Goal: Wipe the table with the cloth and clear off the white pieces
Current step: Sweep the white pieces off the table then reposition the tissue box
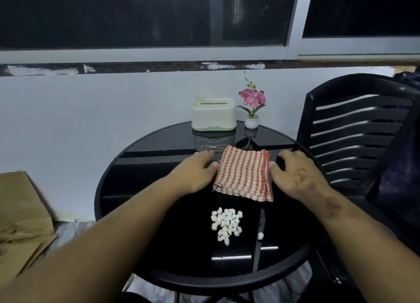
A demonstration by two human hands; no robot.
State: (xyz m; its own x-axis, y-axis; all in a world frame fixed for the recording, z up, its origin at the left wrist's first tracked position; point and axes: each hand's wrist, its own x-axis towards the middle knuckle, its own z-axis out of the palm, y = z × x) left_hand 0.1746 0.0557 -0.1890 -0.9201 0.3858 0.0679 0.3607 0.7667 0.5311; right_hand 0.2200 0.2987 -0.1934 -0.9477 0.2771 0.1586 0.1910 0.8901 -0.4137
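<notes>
Mid-frame on table (136, 166): folded cloth (244, 174) flanked by left hand (195, 173) and right hand (295, 173), fingers spread, gripping nothing, likely poised for pickup; white pieces (227, 224) heaped below, unswept.

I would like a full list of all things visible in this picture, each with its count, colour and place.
table: one, black glossy round, centre
cloth: one, red and cream striped, folded, middle of the table between the hands
white pieces: many, white, clustered on the table nearer the person than the cloth; one lies apart to the right
tissue box: one, cream with green base, far edge of the table
flower pot: one, white with pink flowers, right of the tissue box
chair: one, black slatted, right of the table
cardboard: brown, floor at left
left hand: at the cloth's left edge
right hand: at the cloth's right edge
</notes>
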